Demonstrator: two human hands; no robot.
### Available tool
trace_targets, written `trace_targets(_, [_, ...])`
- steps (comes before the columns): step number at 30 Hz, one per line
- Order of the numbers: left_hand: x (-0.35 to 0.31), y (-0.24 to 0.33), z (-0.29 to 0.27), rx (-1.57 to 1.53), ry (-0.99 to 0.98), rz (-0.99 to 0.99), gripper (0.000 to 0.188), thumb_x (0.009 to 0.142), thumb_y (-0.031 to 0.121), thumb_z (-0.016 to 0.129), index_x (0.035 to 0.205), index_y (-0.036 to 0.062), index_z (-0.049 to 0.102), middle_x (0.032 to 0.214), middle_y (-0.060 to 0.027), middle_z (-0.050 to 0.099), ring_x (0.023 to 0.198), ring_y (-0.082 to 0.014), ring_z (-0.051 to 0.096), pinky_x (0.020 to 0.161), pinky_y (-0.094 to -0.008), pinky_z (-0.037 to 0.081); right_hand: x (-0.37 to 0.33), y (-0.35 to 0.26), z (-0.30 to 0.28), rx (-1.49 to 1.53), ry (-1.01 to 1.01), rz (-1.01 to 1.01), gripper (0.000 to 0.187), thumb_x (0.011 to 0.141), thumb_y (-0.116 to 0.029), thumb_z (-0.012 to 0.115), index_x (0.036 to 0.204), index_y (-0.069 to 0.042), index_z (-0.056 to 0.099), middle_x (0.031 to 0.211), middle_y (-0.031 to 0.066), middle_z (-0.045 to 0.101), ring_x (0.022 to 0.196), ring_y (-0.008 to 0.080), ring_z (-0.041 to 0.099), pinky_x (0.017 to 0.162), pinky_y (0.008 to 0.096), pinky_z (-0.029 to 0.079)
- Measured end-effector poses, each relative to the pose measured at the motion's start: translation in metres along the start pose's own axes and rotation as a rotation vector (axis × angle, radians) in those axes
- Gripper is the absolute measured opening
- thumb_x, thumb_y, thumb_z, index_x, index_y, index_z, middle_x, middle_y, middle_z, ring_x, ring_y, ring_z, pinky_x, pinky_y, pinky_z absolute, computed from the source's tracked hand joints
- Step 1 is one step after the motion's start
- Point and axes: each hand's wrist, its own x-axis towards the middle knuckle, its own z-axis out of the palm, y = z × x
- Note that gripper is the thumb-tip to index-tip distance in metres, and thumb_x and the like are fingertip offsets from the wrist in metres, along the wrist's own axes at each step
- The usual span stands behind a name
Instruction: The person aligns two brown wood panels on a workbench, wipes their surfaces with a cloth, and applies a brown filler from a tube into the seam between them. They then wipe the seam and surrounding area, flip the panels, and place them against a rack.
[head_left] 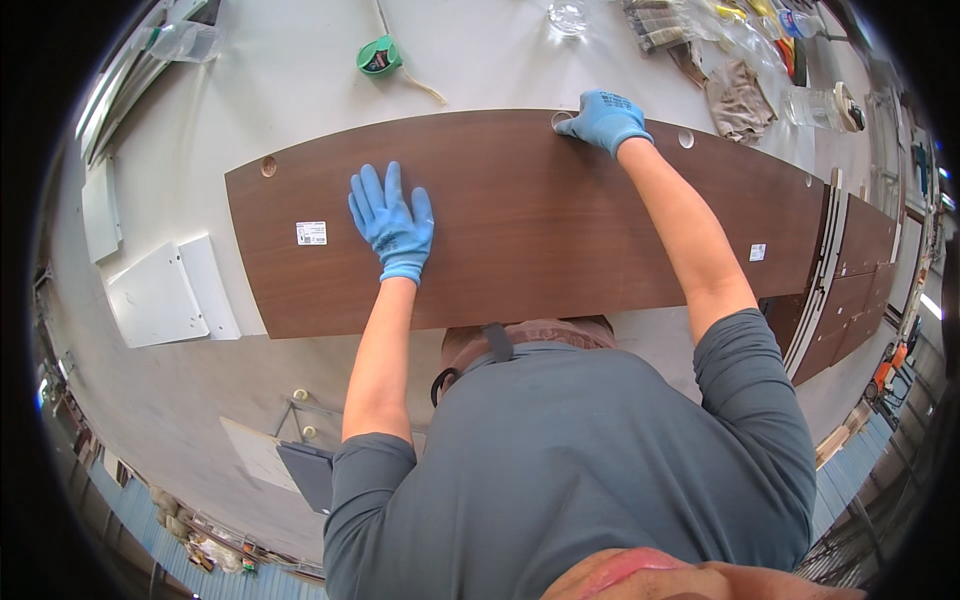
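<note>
A long dark brown wood-look panel (500, 220) lies flat across the white table in front of me. My left hand (393, 222), in a blue glove, rests palm down on the panel with its fingers spread, right of a white label (311, 233). At the far edge, my gloved right hand (606, 122) is closed over the rim, its thumb at a round hole (561, 117). The fingertips are hidden. Other round holes sit along that edge, one at the left (268, 166) and one right of my hand (686, 138).
Beyond the panel are a green round case with a cord (379, 57), a clear bottle (187, 42), a grey glove (740, 100) and a clear jar (825, 108). White bent plates (160, 295) lie at left. More brown panels (850, 290) stand at right.
</note>
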Motion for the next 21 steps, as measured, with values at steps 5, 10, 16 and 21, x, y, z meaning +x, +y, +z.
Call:
trace_targets(5, [-0.006,0.001,0.002,0.033,-0.067,-0.06,0.059,0.097,0.034,0.072,0.152,0.013,0.062,0.164,-0.0262,0.047,0.154,-0.0484,0.041,0.126,-0.0607,0.03,0.011,-0.003,-0.006,-0.084,-0.077,0.029,0.068,0.083,-0.065,0.078,0.124,-0.01,0.078,0.125,0.0127,0.079,0.119,0.0325,0.074,0.102,0.0451,0.057])
trace_targets(10, [-0.001,0.002,0.0,0.023,-0.096,-0.076,0.06,0.097,0.035,0.071,0.152,0.0131,0.062,0.165,-0.0265,0.046,0.154,-0.048,0.04,0.127,-0.0615,0.03,0.018,-0.009,-0.011,-0.164,-0.125,0.012,0.066,0.085,-0.062,0.076,0.127,-0.011,0.077,0.127,0.0134,0.078,0.119,0.0331,0.074,0.101,0.0452,0.057])
trace_targets(16, [0.0,0.002,-0.002,0.019,-0.132,-0.085,0.061,0.097,0.035,0.071,0.153,0.0129,0.06,0.166,-0.0274,0.045,0.155,-0.0489,0.039,0.127,-0.0626,0.029,0.021,-0.019,-0.009,-0.265,-0.131,0.051,0.063,0.088,-0.06,0.073,0.127,-0.011,0.076,0.126,0.0138,0.078,0.119,0.0328,0.074,0.101,0.0464,0.057])
trace_targets(21, [0.002,0.002,-0.001,0.027,-0.142,-0.068,0.063,0.095,0.034,0.072,0.151,0.0106,0.06,0.162,-0.0317,0.046,0.153,-0.054,0.039,0.125,-0.0662,0.032,0.022,-0.017,-0.006,-0.241,-0.11,0.07,0.061,0.088,-0.059,0.073,0.124,-0.01,0.077,0.124,0.0139,0.078,0.117,0.0333,0.074,0.1,0.0466,0.058])
